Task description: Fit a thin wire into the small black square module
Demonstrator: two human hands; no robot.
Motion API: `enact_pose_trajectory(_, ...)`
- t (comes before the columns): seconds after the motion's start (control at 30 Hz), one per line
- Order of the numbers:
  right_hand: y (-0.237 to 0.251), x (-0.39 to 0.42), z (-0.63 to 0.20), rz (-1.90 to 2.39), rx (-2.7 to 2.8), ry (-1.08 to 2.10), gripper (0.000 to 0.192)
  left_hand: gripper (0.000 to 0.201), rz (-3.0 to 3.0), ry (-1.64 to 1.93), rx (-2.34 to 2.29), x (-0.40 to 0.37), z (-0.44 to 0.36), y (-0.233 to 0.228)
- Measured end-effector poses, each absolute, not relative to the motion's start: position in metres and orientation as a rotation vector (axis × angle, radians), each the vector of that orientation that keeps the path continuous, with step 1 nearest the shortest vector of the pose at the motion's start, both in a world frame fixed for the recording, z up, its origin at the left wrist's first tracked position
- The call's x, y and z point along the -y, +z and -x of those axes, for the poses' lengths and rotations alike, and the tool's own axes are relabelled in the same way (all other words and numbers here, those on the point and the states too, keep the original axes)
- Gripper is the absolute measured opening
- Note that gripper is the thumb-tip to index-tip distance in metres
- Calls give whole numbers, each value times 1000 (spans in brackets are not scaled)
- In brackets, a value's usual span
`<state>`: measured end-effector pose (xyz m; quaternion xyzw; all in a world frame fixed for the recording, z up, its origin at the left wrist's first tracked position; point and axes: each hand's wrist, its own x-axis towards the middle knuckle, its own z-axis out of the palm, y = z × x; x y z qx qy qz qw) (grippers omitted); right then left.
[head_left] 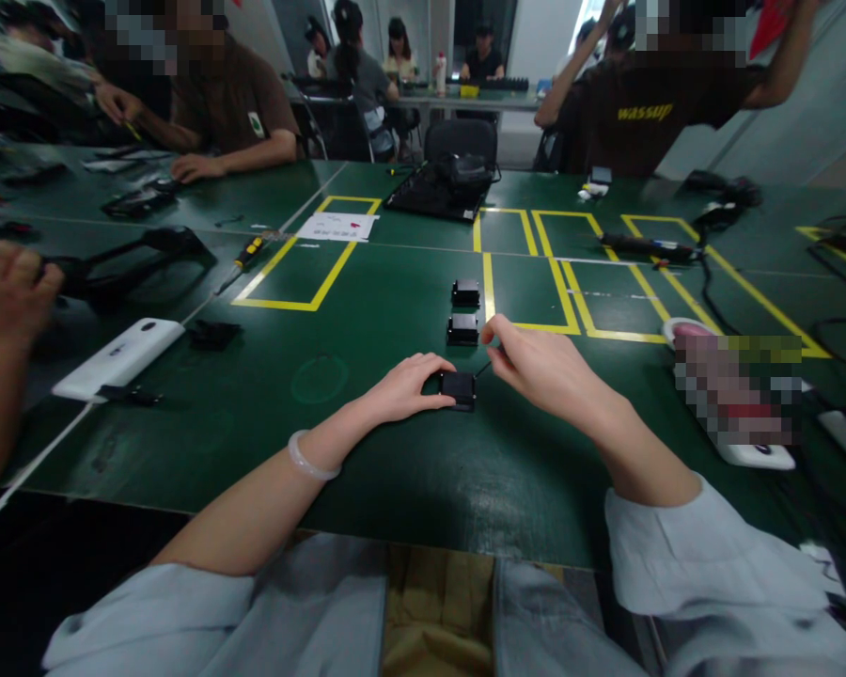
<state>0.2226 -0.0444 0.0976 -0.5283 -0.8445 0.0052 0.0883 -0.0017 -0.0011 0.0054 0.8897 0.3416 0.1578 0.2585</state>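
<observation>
A small black box-shaped part (458,387) lies on the green table (387,480). My left hand (413,387) grips it at its left side, thumb on the near edge and fingers on the far one. Just right of the part, my right hand (525,362) pinches a thin dark rod (482,369) that slants down to the part's right edge. Whether the rod is a tool or a wire is too small to tell. Two similar black parts, a nearer one (463,329) and a farther one (466,292), stand in line beyond.
Yellow tape rectangles (528,328) mark the table. At left lie a white power bank (119,359), a black cable piece (131,395) and a yellow-black screwdriver (248,251). A white-cased device (754,455) is at right. A co-worker's hand (7,301) reaches in from the left edge.
</observation>
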Motion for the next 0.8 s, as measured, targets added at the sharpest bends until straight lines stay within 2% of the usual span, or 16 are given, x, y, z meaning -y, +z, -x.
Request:
enact_pose_trajectory(0.37,96,45,-224,1481,2528,36,21,41,-2425,414,-929,0,2,5)
enact_pose_trajectory(0.6,96,42,-221,1684,2512,-68,27,40,-2427,433,-917,1,2,6)
enact_pose_trajectory(0.8,96,43,-224,1610,2519,-9,24,40,-2409,418,-931,1,2,6)
